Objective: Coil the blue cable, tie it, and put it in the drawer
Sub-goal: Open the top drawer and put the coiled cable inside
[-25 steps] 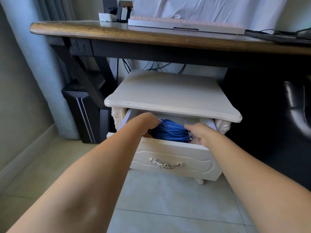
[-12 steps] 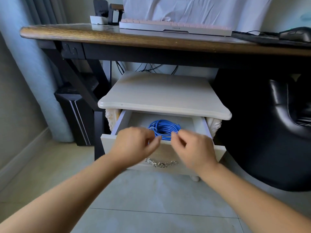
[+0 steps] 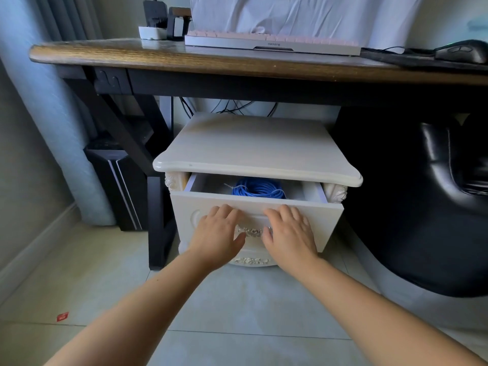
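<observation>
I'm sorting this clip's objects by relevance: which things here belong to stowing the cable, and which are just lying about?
Part of the job:
blue cable, coiled inside the drawer
drawer, partly open
left hand and right hand, flat on the drawer front

Just lying about:
keyboard
mouse
desk
red scrap on the floor

drawer point(image 3: 311, 215): smooth cream paint | handle point(image 3: 252, 231): ornate metal | desk point(image 3: 158, 58): grained wood

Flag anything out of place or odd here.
A small red scrap lies alone on the floor at lower left, like dropped litter. A white tie end sticks out sideways from the blue cable in the drawer. Nothing else stands out.
</observation>
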Demonstrator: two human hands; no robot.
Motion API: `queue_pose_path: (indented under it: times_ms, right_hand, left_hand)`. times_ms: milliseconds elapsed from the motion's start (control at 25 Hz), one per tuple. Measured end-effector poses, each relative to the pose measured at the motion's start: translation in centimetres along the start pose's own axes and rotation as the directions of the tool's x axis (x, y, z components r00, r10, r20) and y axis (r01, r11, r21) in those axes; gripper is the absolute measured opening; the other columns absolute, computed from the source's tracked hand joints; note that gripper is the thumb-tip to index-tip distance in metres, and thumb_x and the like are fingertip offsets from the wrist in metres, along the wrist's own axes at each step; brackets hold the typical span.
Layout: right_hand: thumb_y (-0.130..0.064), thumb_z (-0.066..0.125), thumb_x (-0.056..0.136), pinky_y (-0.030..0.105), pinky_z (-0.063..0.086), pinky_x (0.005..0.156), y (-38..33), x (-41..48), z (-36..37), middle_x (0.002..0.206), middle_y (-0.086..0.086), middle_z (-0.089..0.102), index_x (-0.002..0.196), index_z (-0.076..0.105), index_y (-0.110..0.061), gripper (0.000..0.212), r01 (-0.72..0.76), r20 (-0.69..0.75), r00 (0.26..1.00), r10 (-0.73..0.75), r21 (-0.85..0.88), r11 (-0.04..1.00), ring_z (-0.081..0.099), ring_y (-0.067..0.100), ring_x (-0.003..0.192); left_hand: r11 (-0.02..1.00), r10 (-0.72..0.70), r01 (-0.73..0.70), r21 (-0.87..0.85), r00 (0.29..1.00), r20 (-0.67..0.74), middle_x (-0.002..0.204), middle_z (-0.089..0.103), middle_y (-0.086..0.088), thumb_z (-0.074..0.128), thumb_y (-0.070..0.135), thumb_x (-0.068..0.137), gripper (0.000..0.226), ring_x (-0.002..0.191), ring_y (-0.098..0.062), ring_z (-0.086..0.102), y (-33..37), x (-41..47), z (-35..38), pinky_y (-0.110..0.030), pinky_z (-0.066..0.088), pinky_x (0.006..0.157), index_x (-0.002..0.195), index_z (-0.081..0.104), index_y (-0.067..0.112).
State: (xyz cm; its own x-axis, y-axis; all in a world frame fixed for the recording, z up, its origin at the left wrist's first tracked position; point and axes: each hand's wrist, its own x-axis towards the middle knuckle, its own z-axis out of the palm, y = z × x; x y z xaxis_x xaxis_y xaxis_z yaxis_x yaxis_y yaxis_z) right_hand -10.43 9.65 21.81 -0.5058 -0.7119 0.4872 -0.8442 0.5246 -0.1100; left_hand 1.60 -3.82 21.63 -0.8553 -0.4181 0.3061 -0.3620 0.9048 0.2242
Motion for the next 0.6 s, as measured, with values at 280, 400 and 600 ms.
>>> queue_pose_path:
  times_ms: [280,400,600]
  right_hand:
    - [-0.035,0.048,0.095,0.051,0.01,0.119,1.2,2.8,1.9,0.161,0.01,0.006,0.154,0.015,-0.026,0.068,-0.086,0.365,0.925,0.107,-0.075,0.994,0.005,0.033,0.149]
    - [-0.035,0.046,0.096,0.055,0.004,0.12,2.0,4.2,2.5,0.163,0.008,-0.017,0.156,0.0,-0.03,0.075,-0.099,0.459,0.879,0.13,-0.092,0.991,-0.012,0.032,0.15]
    - [-0.035,0.049,0.096,0.055,0.001,0.12,2.2,4.8,3.3,0.159,0.009,-0.032,0.155,-0.005,-0.033,0.081,-0.102,0.511,0.849,0.137,-0.095,0.99,-0.02,0.033,0.149]
  left_hand:
    - [0.99,-0.054,0.026,0.139,0.978,0.201,0.163,-0.005,-0.008,0.055,0.042,0.091,0.082,0.15,-0.028,0.002,-0.5,3.5,0.9,-0.047,0.021,0.118,0.156,0.008,0.022]
    - [0.982,-0.119,0.067,0.178,0.946,0.3,0.162,-0.021,-0.008,0.054,0.041,0.093,0.087,0.151,-0.027,-0.011,-1.1,5.2,1.2,-0.051,0.013,0.121,0.156,-0.003,0.023]
    - [0.965,-0.15,0.051,0.258,0.912,0.383,0.156,-0.035,-0.013,0.053,0.047,0.094,0.095,0.148,-0.029,-0.021,-1.3,6.5,2.1,-0.055,0.008,0.12,0.154,-0.016,0.024]
